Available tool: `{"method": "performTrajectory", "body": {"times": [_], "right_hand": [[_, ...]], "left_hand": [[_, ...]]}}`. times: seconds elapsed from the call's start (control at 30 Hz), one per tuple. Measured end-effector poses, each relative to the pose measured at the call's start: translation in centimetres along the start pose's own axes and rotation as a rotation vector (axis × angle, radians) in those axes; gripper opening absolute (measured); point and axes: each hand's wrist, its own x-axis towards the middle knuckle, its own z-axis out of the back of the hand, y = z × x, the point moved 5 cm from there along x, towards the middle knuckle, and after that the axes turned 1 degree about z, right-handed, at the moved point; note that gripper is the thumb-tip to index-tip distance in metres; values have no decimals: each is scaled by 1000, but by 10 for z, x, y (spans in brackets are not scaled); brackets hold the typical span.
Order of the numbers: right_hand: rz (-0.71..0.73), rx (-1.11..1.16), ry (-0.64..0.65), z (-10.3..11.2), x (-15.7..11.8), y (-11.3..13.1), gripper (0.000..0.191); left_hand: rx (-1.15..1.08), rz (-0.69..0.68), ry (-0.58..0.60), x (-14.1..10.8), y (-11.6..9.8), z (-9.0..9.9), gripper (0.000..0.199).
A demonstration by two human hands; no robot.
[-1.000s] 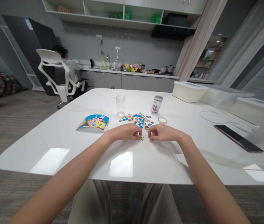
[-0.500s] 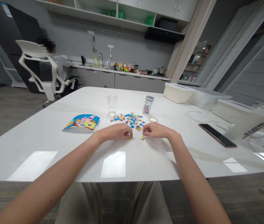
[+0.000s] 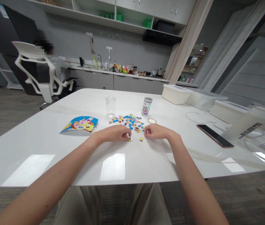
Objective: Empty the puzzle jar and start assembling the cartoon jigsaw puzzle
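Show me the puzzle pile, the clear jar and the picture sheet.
Puzzle pile (image 3: 130,120): head view, middle of the pieces.
Clear jar (image 3: 110,107): head view, front of its wall.
Picture sheet (image 3: 81,123): head view, middle of printed side.

A white table (image 3: 146,165) carries puzzle pieces (image 3: 130,118), a picture sheet (image 3: 80,123), a clear jar (image 3: 110,107) and a canister (image 3: 146,107).
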Motion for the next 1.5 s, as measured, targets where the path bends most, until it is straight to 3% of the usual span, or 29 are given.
{"method": "performTrajectory", "body": {"times": [0.13, 0.27, 0.37, 0.47, 0.6, 0.83, 1.03, 1.23, 1.4, 1.5], "right_hand": [[-219, -143, -132, 9, -2, -17, 21], [-384, -177, -154, 12, -4, -27, 28], [-394, -160, -135, 9, -2, -27, 28], [-308, -89, -121, 5, 1, -22, 27], [-140, 30, -69, -2, 6, -13, 26], [-127, 44, -74, -5, 8, -14, 28], [-130, 48, -67, -6, 9, -14, 29], [-118, 55, -58, -8, 11, -18, 28], [-122, 46, -65, -7, 10, -16, 26], [-128, 58, -56, -7, 10, -15, 25]], "left_hand": [[104, 72, -66, -4, 8, 12, 17], [371, 388, -262, -16, 28, 37, 25], [525, 639, -185, -28, 43, 44, 28], [595, 742, -91, -35, 51, 44, 30], [582, 739, -6, -36, 52, 40, 32], [550, 745, 62, -35, 62, 30, 36], [460, 767, 39, -36, 79, 25, 41], [414, 712, 10, -30, 82, 20, 43], [410, 728, -105, -30, 86, 22, 43], [392, 719, -105, -28, 91, 19, 45]]}}
